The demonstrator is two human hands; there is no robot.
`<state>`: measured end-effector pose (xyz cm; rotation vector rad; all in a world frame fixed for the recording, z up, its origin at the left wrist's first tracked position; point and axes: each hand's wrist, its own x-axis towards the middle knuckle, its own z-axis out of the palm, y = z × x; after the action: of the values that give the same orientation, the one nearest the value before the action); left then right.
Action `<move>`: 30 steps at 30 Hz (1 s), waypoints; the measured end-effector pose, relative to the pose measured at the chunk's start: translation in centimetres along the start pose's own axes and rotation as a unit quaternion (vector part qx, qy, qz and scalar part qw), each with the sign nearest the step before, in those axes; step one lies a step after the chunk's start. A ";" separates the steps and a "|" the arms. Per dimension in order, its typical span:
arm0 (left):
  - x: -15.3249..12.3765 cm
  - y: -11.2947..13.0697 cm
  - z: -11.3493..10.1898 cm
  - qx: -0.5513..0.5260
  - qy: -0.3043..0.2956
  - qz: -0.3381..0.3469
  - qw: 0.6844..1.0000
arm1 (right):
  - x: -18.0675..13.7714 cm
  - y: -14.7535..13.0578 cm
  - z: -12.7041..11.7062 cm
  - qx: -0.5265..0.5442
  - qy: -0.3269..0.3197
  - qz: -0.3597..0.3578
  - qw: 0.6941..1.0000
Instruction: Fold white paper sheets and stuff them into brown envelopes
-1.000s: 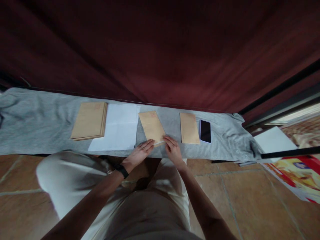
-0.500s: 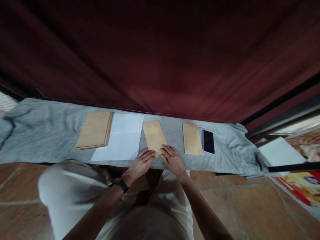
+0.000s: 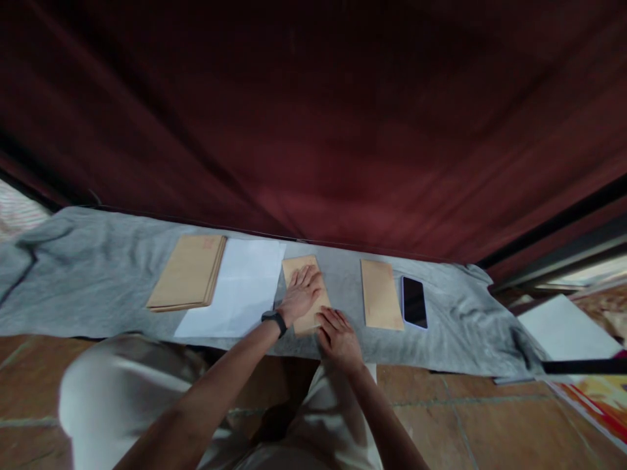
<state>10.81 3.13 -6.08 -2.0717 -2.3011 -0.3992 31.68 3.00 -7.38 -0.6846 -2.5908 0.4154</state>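
A brown paper envelope [image 3: 308, 321] lies tilted on the grey cloth in front of me. My left hand [image 3: 302, 292], with a dark watch on its wrist, rests flat across the envelope's upper part, fingers stretched out. At its lower right edge, my right hand [image 3: 339, 334] touches it with fingertips, the fingers extended and lying down. Left of it are sheets of white paper [image 3: 245, 281], partly beneath a stack of brown envelopes [image 3: 189, 271]. To the right lies a single brown envelope [image 3: 382, 295].
A phone [image 3: 414, 301] with a pale purple edge lies right of the single envelope. Grey cloth [image 3: 460, 313] covers the narrow surface, and a dark red curtain [image 3: 313, 130] hangs behind it. At far right, a white board [image 3: 568, 326] stands beyond a dark bar.
My left hand has moved up from the envelope's bottom edge onto its upper part, covering the red print. My right hand stays at the lower right edge. The whole view has shifted slightly.
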 end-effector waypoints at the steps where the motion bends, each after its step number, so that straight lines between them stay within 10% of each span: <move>1: 0.4 -0.3 0.2 0.005 -0.004 -0.004 1.000 | 0.0 -0.1 0.0 0.002 0.000 0.004 1.000; 9: -0.2 -2.0 0.2 -0.024 -0.013 -0.003 1.000 | 0.1 0.4 -0.6 0.073 -0.008 0.016 0.997; 20: -10.6 1.9 0.1 -0.176 0.034 0.047 0.983 | -0.1 1.4 -0.2 0.144 0.024 0.022 0.989; 30: -11.1 3.4 0.4 -0.162 0.100 -0.019 0.982 | 0.1 1.1 0.4 0.116 0.049 0.054 0.991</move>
<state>15.49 -7.33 -7.89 -2.0014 -2.2841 -0.9957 31.82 3.90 -8.13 -0.7445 -2.3725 0.6875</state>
